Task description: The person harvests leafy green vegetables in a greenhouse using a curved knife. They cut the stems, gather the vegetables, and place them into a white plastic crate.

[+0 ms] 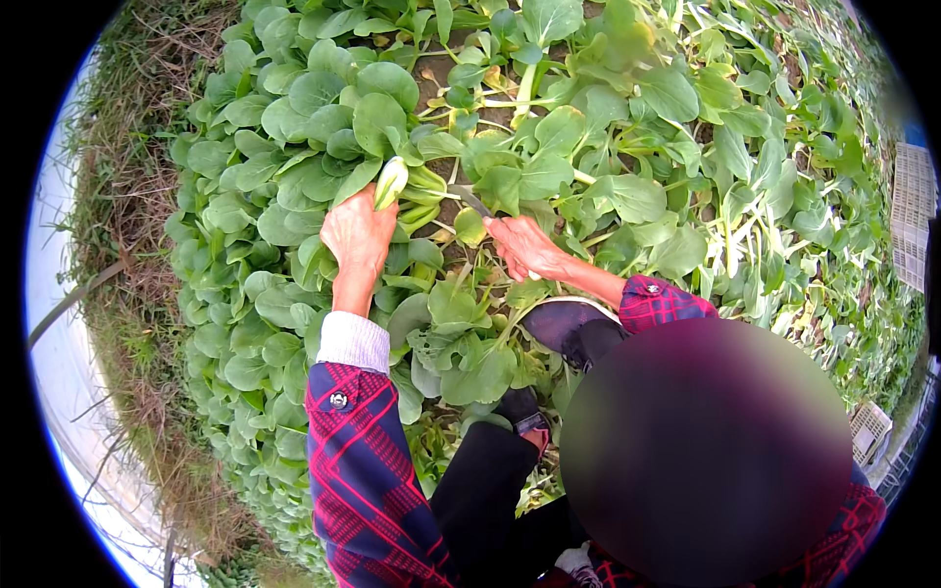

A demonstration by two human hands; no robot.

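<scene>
My left hand is closed around a bok choy, its pale base pointing up past my thumb. The leaves of that plant are partly hidden by my fist. In my right hand is the handle of a knife with a dark, curved blade; the handle is mostly covered by my fingers. The blade tip lies close to the stems of another bok choy, just right of my left hand. Whether the blade touches those stems I cannot tell.
Dense bok choy fills the left side of the bed. Looser leaves and stalks lie to the right. A shoe stands among plants. Plastic crates are at the right rim, dry grass at left. A dark blurred disc covers the lower right.
</scene>
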